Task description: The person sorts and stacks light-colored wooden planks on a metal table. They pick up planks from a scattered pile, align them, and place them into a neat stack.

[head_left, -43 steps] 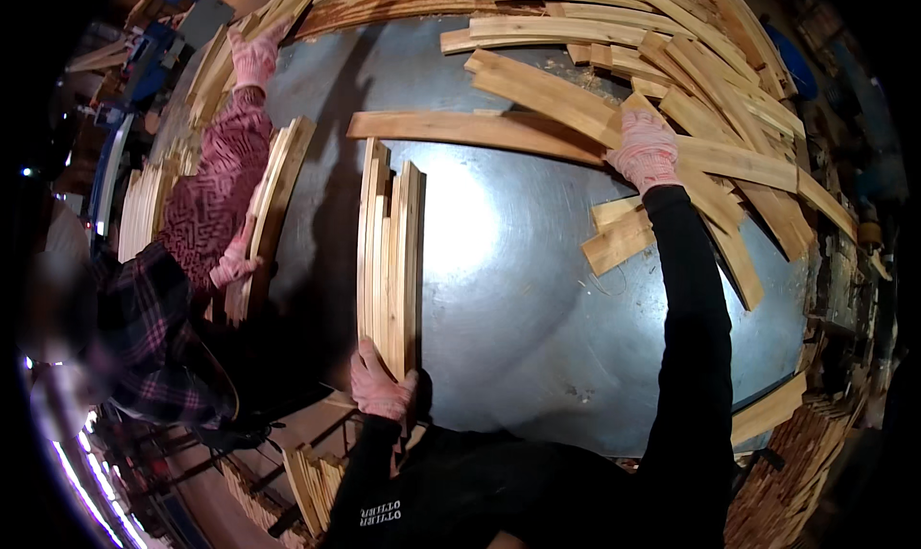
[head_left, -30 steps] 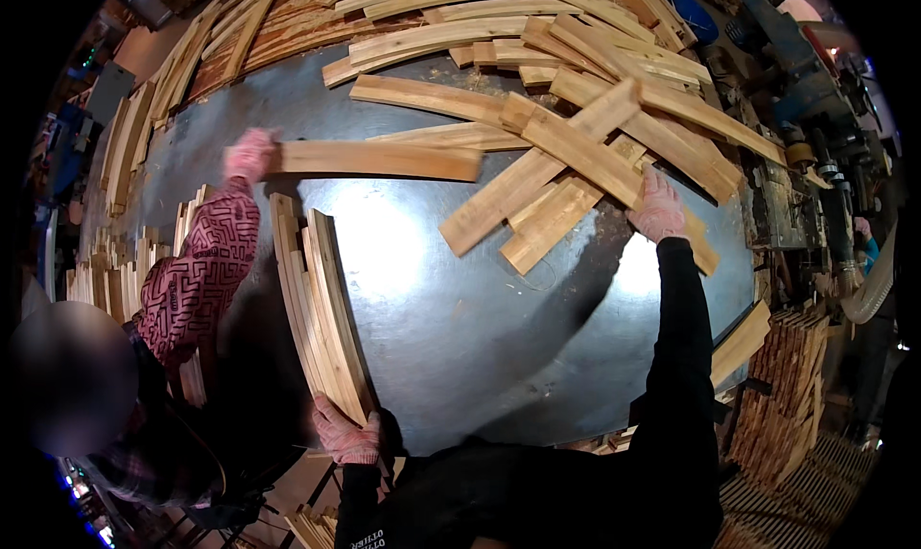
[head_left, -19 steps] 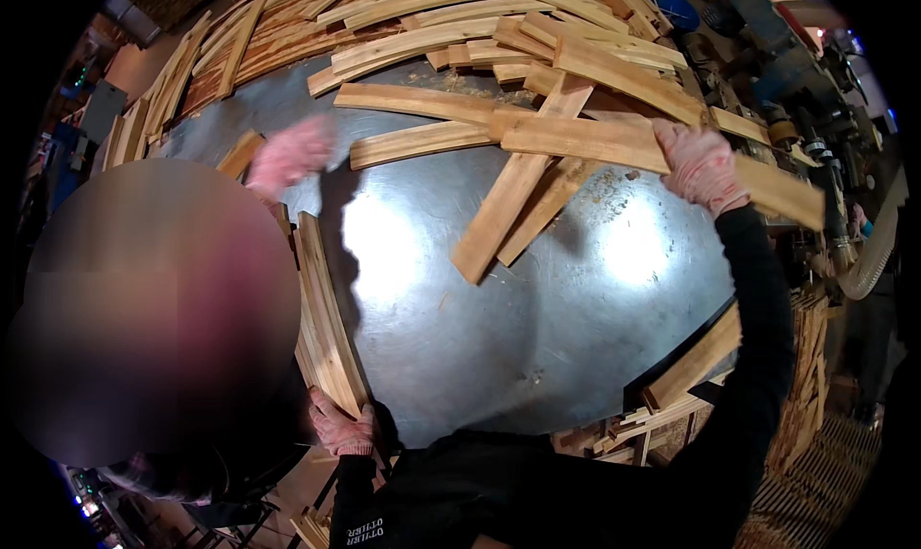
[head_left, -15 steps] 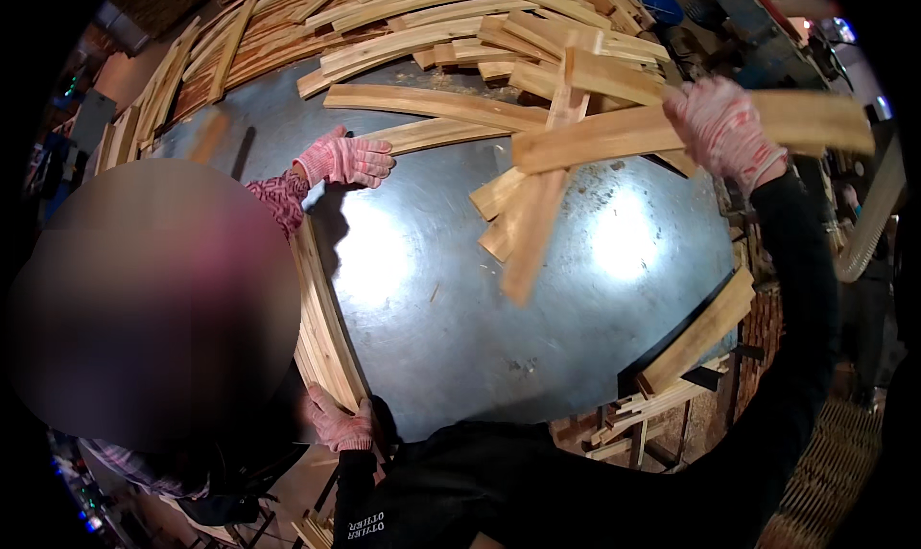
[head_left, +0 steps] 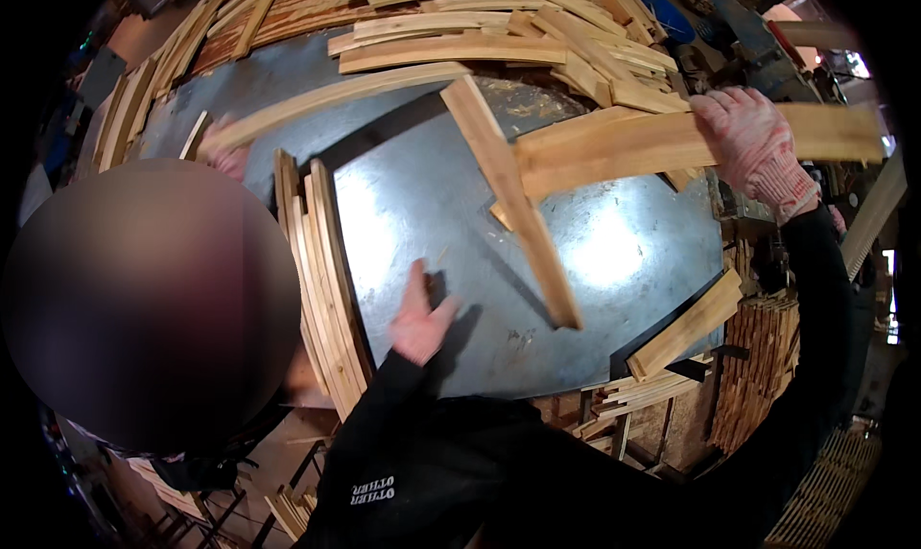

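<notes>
My right hand [head_left: 753, 146], in a pink-and-white knit glove, grips a wide wooden board [head_left: 624, 153] from above near its right part. Crossing the board's left end is a narrower wooden slat [head_left: 508, 199], slanting toward me, with its shadow set apart from it on the metal table [head_left: 460, 367]. My left hand [head_left: 420, 321], blurred by motion, reaches over the table with its fingers apart and holds nothing. To its left, several slats [head_left: 321, 280] lie side by side along the table's left edge.
A co-worker at the left, head blurred out, has a gloved hand [head_left: 226, 148] at one end of a long slat [head_left: 336, 96]. Piled boards [head_left: 451, 50] cover the far side. Another board [head_left: 686, 327] lies at the right edge, near stacked wood [head_left: 753, 372] below.
My left hand has left the slats at the left edge and moved right over the table. The narrow slat has swung round. The co-worker's hand has moved left and now has a long slat.
</notes>
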Tool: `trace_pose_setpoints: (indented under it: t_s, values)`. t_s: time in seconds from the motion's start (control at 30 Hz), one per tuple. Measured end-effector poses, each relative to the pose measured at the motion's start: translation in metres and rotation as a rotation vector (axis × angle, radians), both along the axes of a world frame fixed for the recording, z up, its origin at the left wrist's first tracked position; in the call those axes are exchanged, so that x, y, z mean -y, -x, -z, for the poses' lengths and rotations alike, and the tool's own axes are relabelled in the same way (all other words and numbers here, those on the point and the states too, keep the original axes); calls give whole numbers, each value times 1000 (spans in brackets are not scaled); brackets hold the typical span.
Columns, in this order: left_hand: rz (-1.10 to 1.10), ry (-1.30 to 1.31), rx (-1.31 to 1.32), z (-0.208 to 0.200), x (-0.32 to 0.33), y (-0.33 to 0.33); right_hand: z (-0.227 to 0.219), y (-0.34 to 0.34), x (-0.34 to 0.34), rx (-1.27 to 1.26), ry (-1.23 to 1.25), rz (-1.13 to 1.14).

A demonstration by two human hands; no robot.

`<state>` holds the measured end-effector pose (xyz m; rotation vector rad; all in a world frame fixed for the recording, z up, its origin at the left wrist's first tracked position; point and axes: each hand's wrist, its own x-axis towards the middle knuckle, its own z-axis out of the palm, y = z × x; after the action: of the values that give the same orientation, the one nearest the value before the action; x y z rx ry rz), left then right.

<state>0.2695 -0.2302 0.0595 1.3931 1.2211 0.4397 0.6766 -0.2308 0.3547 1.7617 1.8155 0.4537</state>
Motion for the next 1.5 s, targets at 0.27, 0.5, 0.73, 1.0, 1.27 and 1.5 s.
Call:
trace_pose_setpoints:
  t_s: [0.27,0.5,0.73,1.0,1.27,1.5]
  values:
    - [-69,149,-328,45,-20,-124,173,-8,42,-1700,108,821]
    - [-467,-81,144,136,-26,-72,309,92,41,-2801,373,803]
    - [-140,580,649,33,-17,-65,290,171,14,-2524,132,713]
    - [-100,-6,47,21,-8,-8,317,214,-15,-1665,38,427]
    - [-200,679,998,-7,1,121,353,269,-47,-1898,9,761]
    - [-203,632,881,-50,13,171,345,392,-49,-1444,152,497]
